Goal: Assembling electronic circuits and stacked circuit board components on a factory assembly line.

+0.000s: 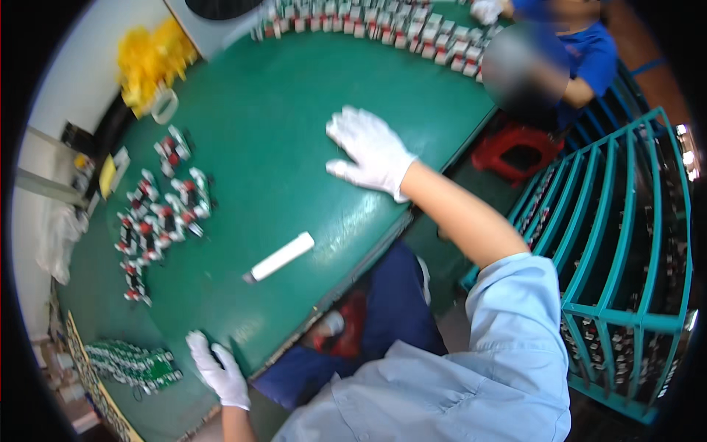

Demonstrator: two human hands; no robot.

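My right hand (372, 153), in a white glove, is stretched out over the green tabletop (250, 96) with its fingers together, the thumb apart and nothing in it. My left hand (222, 376), also gloved in white, is by the near left edge of the table, thumb and fingers apart, and holds nothing that I can see. A white bar-shaped tool (283, 256) with a dark tip lies between the hands, touched by neither. Left of my left hand are stacked green circuit boards (132, 365). Several small white, black and red assemblies (158, 221) lie farther up on the left.
Long rows of white and red parts (390, 26) line the far side. A co-worker in blue (589, 55) sits at the far right near a red stool (515, 151). A teal rack (618, 221) stands at my right. Yellow material (151, 59) is at the far left.
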